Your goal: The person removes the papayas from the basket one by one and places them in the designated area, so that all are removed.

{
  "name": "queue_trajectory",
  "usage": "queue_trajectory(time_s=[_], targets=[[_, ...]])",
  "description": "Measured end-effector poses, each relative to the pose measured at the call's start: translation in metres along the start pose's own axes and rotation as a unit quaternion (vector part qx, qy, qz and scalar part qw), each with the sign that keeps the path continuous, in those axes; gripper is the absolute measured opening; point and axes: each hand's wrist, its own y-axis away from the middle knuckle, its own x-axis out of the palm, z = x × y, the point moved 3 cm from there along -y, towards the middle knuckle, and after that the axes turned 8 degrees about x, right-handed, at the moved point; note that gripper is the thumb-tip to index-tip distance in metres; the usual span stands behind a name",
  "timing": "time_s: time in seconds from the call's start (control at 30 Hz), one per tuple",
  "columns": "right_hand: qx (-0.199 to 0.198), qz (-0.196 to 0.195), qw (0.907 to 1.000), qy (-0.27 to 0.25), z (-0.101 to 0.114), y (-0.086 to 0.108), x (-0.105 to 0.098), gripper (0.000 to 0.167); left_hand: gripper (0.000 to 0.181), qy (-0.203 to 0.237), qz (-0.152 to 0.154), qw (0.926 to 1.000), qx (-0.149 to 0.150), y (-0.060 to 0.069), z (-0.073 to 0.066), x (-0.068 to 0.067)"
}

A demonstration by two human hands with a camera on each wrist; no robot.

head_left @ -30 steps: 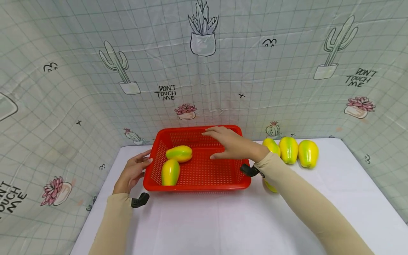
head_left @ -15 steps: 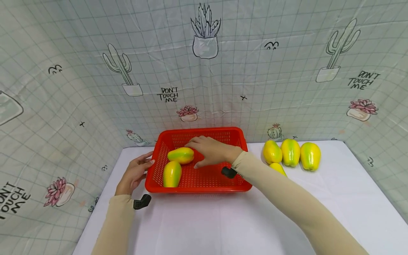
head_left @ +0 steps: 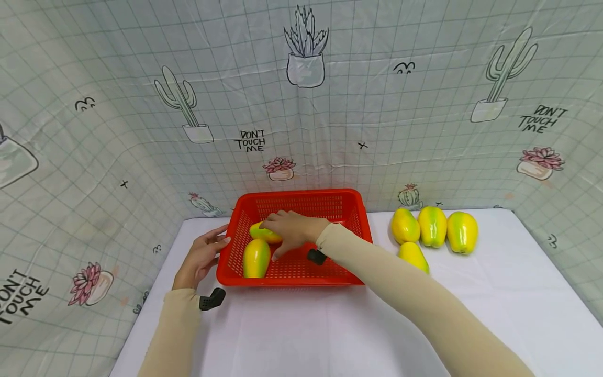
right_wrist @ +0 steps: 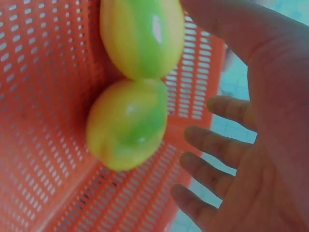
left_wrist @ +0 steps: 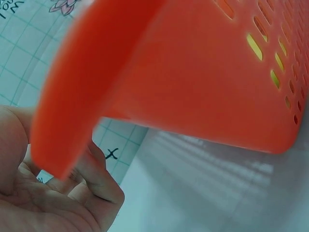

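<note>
A red plastic basket (head_left: 301,281) with slotted walls stands on the table. Inside it, at the left, are two yellow-green fruits that look like papayas: a nearer papaya (head_left: 256,259) and a farther papaya (head_left: 259,232), partly covered by my right hand (head_left: 294,230). In the right wrist view the fingers (right_wrist: 212,140) of that hand are spread and slightly bent beside the lower papaya (right_wrist: 128,125), with a gap between. My left hand (head_left: 200,256) grips the basket's left rim (left_wrist: 82,96), its fingers bent behind and under the edge.
Several more papayas (head_left: 432,226) lie on the white table to the basket's right, one papaya (head_left: 413,256) nearer than the others. A grid-patterned cloth (head_left: 330,115) with cactus drawings hangs close behind the basket and along both sides.
My right hand has moved left and down, from the basket's right side to over the farther papaya. My left hand stays at the left rim. The head view has shifted slightly.
</note>
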Motion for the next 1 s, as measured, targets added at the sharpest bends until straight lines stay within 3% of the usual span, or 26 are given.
queue_trajectory(time_s=[0.47,1.0], targets=[[0.027,0.024,0.9946,0.097,0.024,-0.026,0.015,0.088,0.06,0.005,0.006,1.0,0.004,-0.001,0.001,0.001],[0.042,0.018,0.9828,0.179,0.035,-0.035,0.025,0.088,0.06,0.012,0.003,0.9999,-0.004,-0.003,0.004,0.0]])
